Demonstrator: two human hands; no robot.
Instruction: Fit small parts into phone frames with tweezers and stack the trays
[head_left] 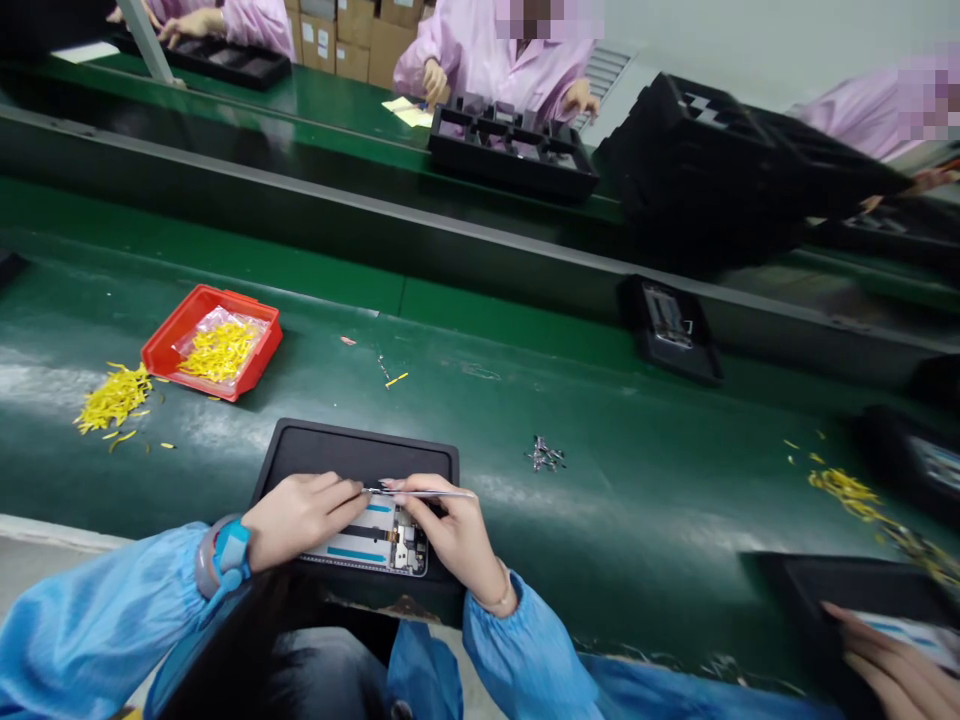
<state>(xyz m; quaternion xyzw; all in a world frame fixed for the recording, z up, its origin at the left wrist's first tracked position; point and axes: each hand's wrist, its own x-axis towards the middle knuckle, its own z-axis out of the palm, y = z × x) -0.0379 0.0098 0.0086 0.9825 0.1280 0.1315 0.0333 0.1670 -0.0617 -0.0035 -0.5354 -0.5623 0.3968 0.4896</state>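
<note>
The right hand (454, 530) has a closed grip on tweezers (431, 494).

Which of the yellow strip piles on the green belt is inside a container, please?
The pile in the red plastic bin, on a clear bag; the piles left and right lie loose on the belt.

Tweezers (450, 494) — glossy metal (polished look); tray (352, 450) matt.

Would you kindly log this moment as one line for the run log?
left hand: over phone frame | right hand: holding tweezers | beneath: black tray
</note>
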